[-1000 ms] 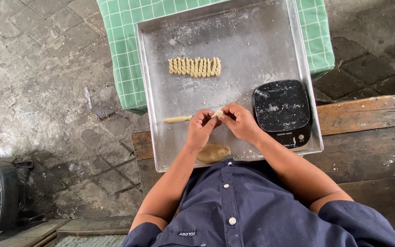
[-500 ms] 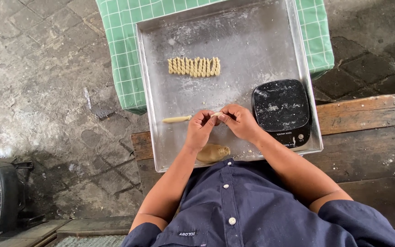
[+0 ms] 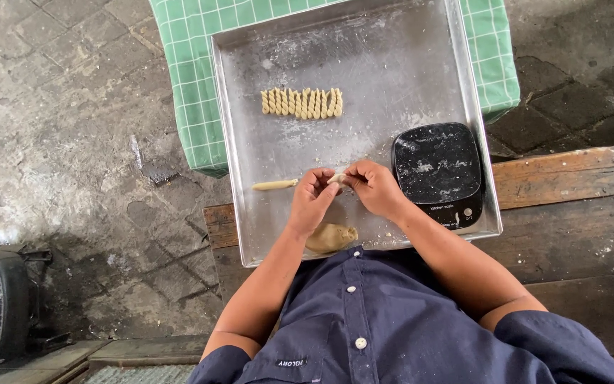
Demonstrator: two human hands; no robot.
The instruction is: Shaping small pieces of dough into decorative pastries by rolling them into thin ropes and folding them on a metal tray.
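Free room vs. obstacles on metal tray (image 3: 236, 107): upper third and centre strip of floor bare, open to a pass from far side. Row of twisted dough pieces (image 3: 301, 103) blocks upper-middle. Black kitchen scale (image 3: 438, 171) fills near-right corner. Dough rope (image 3: 274, 185) lies near left wall; dough lump (image 3: 330, 237) sits at near rim. Left hand (image 3: 312, 203) & right hand (image 3: 372, 186) occupy near-centre, meeting over the tray.

One head-worn camera looks straight down from above the person, fairly near, over the metal tray (image 3: 406, 43) and stone floor (image 3: 58, 142).
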